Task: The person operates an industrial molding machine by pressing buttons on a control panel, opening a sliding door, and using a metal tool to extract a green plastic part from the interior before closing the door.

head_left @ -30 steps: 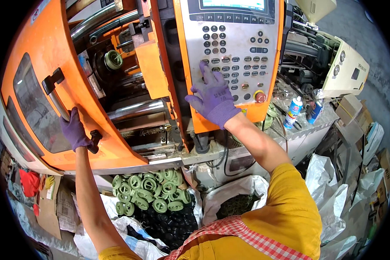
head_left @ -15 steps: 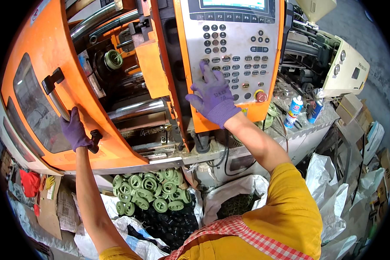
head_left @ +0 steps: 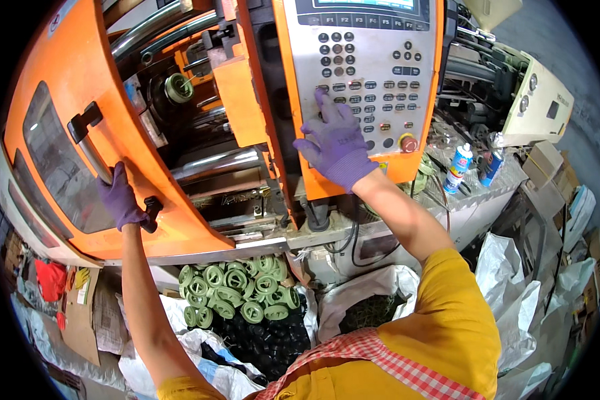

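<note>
My left hand (head_left: 121, 199), in a purple glove, is wrapped round the lower part of the door handle (head_left: 92, 155) on the orange sliding door (head_left: 155, 212) of a moulding machine. My right hand (head_left: 339, 143), gloved the same way, lies over the control panel (head_left: 379, 61) with its fingers spread and nothing held. One fingertip rests at a button in the left column of the lower keys. Beside the door, the machine's opening shows steel bars (head_left: 221, 165) and a round pale-green part (head_left: 178, 88) at the mould.
Below the machine, several green ring-shaped parts (head_left: 234, 279) lie on black pieces (head_left: 260, 341) in a white sack. Another open sack (head_left: 333, 305) stands to its right. Two spray cans (head_left: 457, 168) stand on the machine's ledge, right of a red emergency-stop button (head_left: 409, 143).
The whole view has shifted slightly, so the machine sits a little farther right. My left hand keeps its hold on the handle and my right hand stays at the same keys.
</note>
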Motion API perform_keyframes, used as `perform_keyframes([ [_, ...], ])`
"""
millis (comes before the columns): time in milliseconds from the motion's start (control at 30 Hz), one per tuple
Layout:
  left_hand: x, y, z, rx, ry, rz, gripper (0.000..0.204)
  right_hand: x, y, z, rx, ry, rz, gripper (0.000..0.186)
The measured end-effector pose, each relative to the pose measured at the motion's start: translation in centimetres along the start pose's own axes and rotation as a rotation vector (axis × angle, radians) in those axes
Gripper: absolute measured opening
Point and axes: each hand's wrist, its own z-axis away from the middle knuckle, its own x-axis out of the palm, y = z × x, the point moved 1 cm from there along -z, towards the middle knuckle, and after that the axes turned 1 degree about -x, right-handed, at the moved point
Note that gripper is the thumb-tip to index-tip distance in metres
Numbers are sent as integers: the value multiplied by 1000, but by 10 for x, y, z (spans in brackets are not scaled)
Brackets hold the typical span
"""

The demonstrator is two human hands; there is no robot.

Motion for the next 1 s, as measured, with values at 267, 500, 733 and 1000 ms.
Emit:
perform_keyframes([
  [267, 1, 0, 2, 3, -8, 0, 16, -2, -2, -3, -2, -25, 28, 32],
  [500, 0, -1, 3, 28, -7, 3, 17, -5, -4, -3, 37, -67, 9, 31],
  [733, -1, 0, 2, -15, -18, 15, 19, -8, -1, -5, 45, -93, -26, 29],
  [1000, 0, -2, 3, 56, -2, -50, 19, -7, -4, -4, 34, -79, 33, 26],
])
